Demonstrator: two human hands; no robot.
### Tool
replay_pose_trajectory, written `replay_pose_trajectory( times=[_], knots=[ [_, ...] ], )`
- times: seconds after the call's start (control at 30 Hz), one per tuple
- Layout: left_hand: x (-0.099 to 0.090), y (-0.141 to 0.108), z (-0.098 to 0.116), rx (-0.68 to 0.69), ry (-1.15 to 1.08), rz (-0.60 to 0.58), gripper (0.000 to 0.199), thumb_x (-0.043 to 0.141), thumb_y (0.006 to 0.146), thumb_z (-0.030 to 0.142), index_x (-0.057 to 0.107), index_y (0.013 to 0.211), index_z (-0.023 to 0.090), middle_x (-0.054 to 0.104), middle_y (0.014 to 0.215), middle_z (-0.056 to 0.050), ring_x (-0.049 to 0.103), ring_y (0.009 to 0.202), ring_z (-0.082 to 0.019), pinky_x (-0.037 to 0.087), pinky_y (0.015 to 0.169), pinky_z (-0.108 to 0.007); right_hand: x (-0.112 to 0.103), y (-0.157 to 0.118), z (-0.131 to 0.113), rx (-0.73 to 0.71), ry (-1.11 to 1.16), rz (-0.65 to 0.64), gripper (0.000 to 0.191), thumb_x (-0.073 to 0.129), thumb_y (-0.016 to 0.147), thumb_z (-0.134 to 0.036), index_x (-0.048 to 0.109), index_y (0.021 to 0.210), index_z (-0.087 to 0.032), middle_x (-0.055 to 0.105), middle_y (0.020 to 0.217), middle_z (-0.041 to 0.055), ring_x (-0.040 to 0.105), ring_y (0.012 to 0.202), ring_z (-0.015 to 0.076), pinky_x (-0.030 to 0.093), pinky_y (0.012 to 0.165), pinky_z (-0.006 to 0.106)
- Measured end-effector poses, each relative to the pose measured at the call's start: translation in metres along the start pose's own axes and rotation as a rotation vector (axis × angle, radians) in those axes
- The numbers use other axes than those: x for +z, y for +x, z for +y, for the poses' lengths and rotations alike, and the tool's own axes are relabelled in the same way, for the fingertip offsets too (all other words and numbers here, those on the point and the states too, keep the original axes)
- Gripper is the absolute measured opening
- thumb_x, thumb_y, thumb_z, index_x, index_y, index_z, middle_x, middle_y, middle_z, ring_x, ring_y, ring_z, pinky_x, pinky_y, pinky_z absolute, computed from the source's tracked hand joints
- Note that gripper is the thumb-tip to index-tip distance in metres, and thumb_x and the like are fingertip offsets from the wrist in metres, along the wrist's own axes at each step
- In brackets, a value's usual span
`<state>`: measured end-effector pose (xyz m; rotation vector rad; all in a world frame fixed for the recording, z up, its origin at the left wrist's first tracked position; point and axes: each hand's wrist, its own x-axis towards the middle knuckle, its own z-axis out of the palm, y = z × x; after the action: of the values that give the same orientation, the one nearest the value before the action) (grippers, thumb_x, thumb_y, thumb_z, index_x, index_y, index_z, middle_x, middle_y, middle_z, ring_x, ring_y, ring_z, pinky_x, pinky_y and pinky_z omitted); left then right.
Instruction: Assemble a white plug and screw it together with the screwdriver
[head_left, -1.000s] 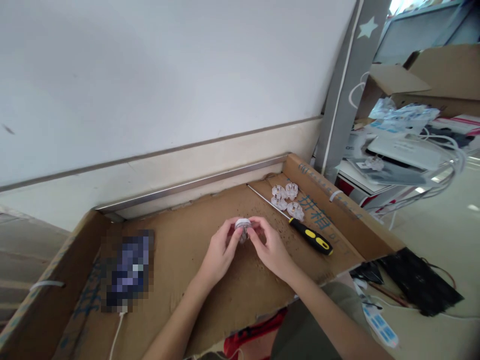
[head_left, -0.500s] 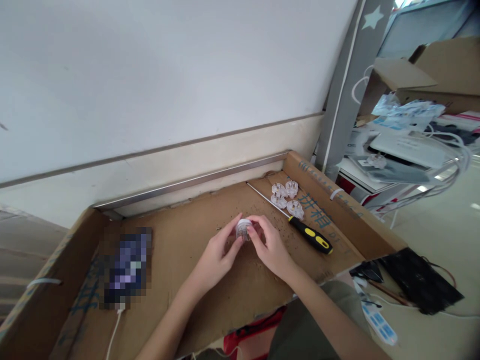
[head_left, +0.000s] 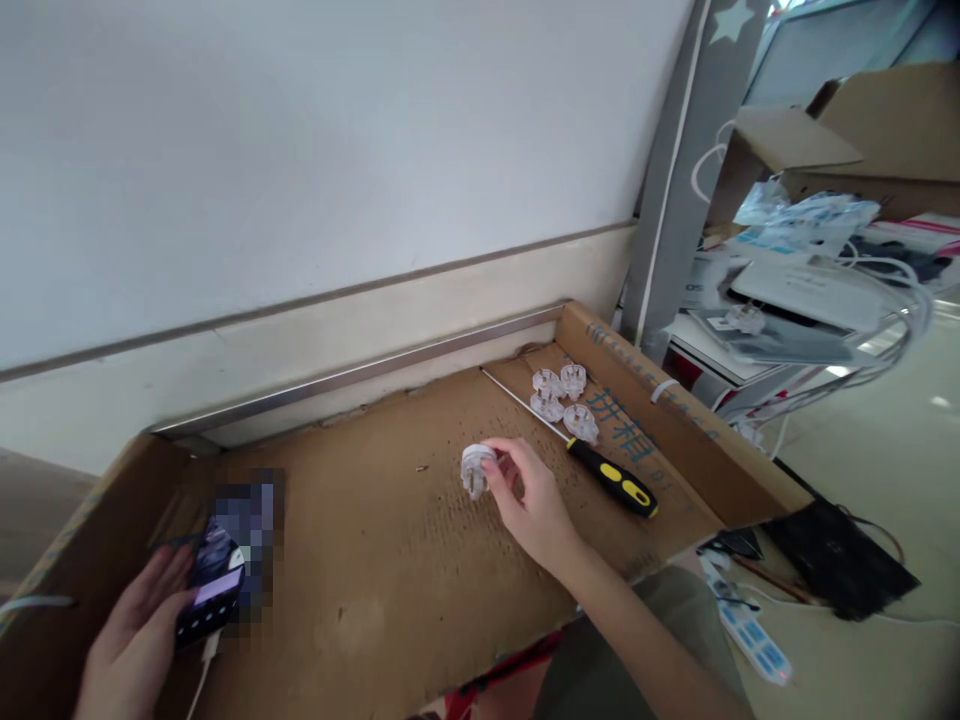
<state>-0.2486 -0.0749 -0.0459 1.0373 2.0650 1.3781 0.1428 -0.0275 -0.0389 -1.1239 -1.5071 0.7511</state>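
Observation:
A clear plastic plug, its metal pins pointing down, is pinched between the thumb and fingers of my right hand above the cardboard. My left hand is at the left edge of a phone. Its fingers are stretched out and the thumb lies by the phone's lower part; I cannot tell how firmly it touches. Part of the phone is blurred out, and a white cable runs from its lower end. Several similar clear plugs lie right of centre, beside a black and yellow screwdriver.
A cardboard tray with raised sides covers the work surface, against a pale wall. Dark specks and a small metal bit lie on it. At the right are a grey post, a cluttered table and a power strip.
My left hand has let go of the plug and moved left to the phone. My right hand keeps the plug in nearly the same spot. The view has shifted slightly.

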Motion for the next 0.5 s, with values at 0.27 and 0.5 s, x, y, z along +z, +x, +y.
replay_pose_trajectory(
  times=[0.27,0.5],
  knots=[
    [0.004,-0.005,0.003,0.002,-0.028,0.020,0.063,0.069,0.070,0.025,0.046,0.117,0.061,0.047,0.121,0.028,0.033,0.130,-0.019,0.027,0.112,-0.045,0.000,0.000,-0.001,0.009,-0.012,-0.014,0.024,0.047,0.091,-0.037,0.057,0.107,-0.023,0.060,0.091,0.0047,0.056,0.075,0.0138,0.046,0.068,0.028],
    [0.005,-0.011,0.005,0.052,-0.014,0.027,0.066,0.066,0.074,0.032,0.036,0.127,0.060,0.044,0.126,0.024,0.035,0.129,-0.022,0.028,0.110,-0.050,0.000,0.000,-0.001,0.000,-0.009,-0.021,0.023,0.048,0.090,-0.036,0.057,0.106,-0.023,0.059,0.091,0.0044,0.056,0.075,0.0135,0.046,0.068,0.027]
  ],
)
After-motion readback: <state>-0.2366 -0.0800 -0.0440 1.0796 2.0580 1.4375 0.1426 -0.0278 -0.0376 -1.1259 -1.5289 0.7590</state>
